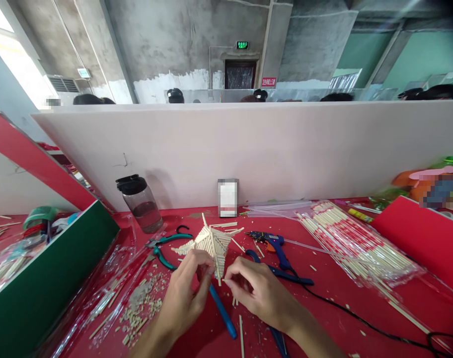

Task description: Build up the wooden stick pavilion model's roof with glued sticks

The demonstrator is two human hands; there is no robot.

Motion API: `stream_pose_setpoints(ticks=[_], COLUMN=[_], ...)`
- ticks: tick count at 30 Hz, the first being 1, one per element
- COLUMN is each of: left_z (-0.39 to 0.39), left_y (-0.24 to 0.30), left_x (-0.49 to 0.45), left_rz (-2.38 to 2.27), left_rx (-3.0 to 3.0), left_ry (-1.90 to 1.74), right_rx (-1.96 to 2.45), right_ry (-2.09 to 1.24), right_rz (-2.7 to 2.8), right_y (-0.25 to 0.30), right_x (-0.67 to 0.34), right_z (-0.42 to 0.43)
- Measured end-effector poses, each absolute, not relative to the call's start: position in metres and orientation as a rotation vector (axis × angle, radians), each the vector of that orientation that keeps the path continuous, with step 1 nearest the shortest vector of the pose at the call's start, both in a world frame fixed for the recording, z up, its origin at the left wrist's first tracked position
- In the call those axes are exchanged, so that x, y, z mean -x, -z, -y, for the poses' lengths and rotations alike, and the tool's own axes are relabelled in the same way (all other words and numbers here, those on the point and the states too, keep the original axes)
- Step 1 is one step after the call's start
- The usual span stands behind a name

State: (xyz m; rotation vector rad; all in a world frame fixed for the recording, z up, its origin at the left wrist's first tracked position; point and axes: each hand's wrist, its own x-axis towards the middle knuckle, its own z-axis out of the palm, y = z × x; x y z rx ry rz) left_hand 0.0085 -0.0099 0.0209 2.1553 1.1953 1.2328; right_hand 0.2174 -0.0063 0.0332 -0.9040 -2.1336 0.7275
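A star-shaped model built of thin wooden sticks (207, 239) rises over the red table in front of me. At its near left side, my left hand (191, 283) is closed, thumb and forefinger pinching the model's edge. My right hand (254, 286) is also closed, its fingertips together at the model's lower tip around what looks like a short piece of wooden stick (225, 280). Pliers with teal handles (172, 238) lie left of the model, and a blue glue gun (273, 242) lies to its right. A blue handle (222, 312) shows between my forearms.
A bundle of wooden sticks (360, 238) in plastic wrap lies at right. Stick scraps (142, 298) are heaped at left. A water bottle (140, 205) stands before the white partition (286, 149). A black cord (353, 313) crosses the right side. A green board (55, 278) stands at left.
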Motion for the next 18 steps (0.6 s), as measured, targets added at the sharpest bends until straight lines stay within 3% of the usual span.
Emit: stream_pose_setpoints(ticks=[9, 18], left_z=[0.017, 0.022], left_y=[-0.048, -0.059], left_x=[0.007, 0.003], left_rz=[-0.988, -0.967], left_rx=[-2.43, -2.539], left_ry=[-1.08, -0.958], right_rx=[0.804, 0.82], right_ry=[-0.411, -0.475], right_rz=[2.216, 2.181], right_y=[-0.043, -0.051], right_x=[-0.22, -0.218], right_z=[0.011, 0.015])
